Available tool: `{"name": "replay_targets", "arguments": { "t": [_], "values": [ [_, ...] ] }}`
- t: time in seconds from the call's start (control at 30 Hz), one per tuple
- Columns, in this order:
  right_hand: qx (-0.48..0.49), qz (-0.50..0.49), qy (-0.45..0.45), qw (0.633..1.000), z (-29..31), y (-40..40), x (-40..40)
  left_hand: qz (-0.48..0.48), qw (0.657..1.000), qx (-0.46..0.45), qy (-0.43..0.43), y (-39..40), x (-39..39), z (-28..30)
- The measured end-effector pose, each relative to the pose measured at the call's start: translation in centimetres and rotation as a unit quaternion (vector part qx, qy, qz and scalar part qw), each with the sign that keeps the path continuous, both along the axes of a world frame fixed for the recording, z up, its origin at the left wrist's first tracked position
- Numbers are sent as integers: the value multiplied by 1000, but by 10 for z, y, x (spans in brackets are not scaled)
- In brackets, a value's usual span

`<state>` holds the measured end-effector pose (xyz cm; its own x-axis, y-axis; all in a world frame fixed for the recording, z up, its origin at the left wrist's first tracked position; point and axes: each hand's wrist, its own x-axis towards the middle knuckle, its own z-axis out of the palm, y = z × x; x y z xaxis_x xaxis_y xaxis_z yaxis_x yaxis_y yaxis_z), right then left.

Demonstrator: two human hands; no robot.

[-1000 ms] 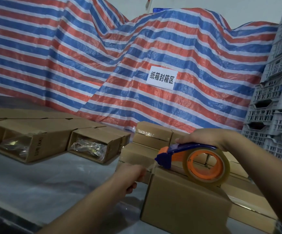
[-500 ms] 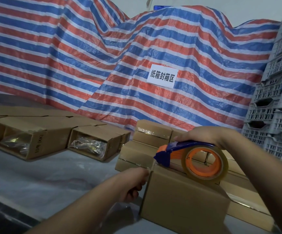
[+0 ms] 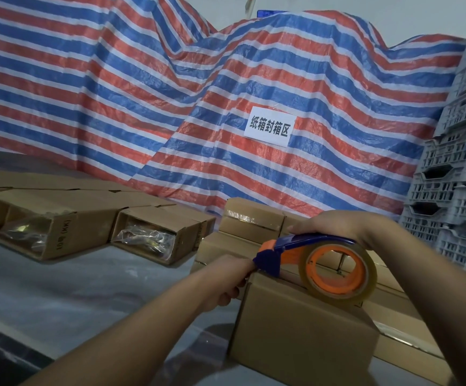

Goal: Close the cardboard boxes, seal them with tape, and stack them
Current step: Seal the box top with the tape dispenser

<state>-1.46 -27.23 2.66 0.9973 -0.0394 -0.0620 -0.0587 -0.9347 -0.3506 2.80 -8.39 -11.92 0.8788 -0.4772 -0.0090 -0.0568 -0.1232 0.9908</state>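
A closed cardboard box (image 3: 304, 338) stands on the table in front of me. My right hand (image 3: 335, 227) grips a blue and orange tape dispenser (image 3: 323, 263) with a clear tape roll, its blade end resting on the box's top left edge. My left hand (image 3: 226, 280) presses against the box's left end just below the dispenser's nose, fingers curled there; the tape end itself is too small to make out. Sealed boxes (image 3: 254, 218) lie stacked behind and to the right.
Two open boxes (image 3: 148, 235) with plastic-wrapped contents lie on their sides at the left on the grey table (image 3: 59, 296). A red, white and blue striped tarp (image 3: 170, 107) with a white sign hangs behind. Grey plastic crates (image 3: 454, 190) are stacked at the right.
My left hand has moved up and right along the box's left end, closer to the dispenser's nose. The dispenser has stayed on the box top.
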Motion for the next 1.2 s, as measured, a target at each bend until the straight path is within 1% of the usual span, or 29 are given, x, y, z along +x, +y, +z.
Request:
{"name": "replay_targets", "arguments": {
  "t": [0.07, 0.17, 0.33, 0.47, 0.67, 0.73, 0.8, 0.9, 0.97, 1.0, 1.03, 1.07, 1.1, 1.13, 1.17, 1.2],
  "values": [
    [-9, 4, 19, 1000, 1, 2, -2, -17, 1000, -13, 5, 4, 1, -3],
    [-12, 11, 17, 1000, 1, 3, -1, -25, 1000, -5, -8, 6, 0, -5],
    [4, 6, 50, 999, 5, 4, 1, 0, 997, 52, -51, 5, 2, -2],
    [9, 11, 70, 997, 11, 2, -4, 6, 995, 74, -66, 5, 4, 2],
    [68, -26, 127, 989, 21, -28, -23, 3, 995, 82, -64, 5, 2, 3],
    [87, -50, 127, 987, 25, -47, -33, 5, 995, 75, -63, 4, 1, 4],
    [65, -71, 113, 989, 22, -59, -41, 8, 996, 66, -56, 3, -1, 5],
    [-33, -67, 81, 994, 14, -56, -43, 7, 996, 73, -48, 1, -6, 6],
    [-88, -67, 60, 992, 13, -47, -40, 26, 993, 94, -62, 1, -9, 11],
    [-104, -71, 55, 991, 13, -44, -39, 42, 988, 119, -92, 0, -11, 15],
    [-109, -74, 58, 990, 13, -41, -39, 72, 972, 164, -150, -2, -12, 18],
    [-101, -77, 64, 990, 13, -40, -38, 117, 942, 215, -231, -4, -13, 20],
    [-84, -79, 69, 991, 12, -40, -38, 162, 902, 249, -314, -6, -17, 23],
    [-67, -80, 74, 992, 11, -41, -38, 181, 869, 254, -384, -7, -23, 24],
    [-58, -79, 76, 992, 9, -42, -38, 165, 852, 238, -436, -9, -30, 25],
    [-58, -72, 78, 993, 9, -42, -38, 119, 844, 233, -469, -10, -37, 24]
  ]
}}
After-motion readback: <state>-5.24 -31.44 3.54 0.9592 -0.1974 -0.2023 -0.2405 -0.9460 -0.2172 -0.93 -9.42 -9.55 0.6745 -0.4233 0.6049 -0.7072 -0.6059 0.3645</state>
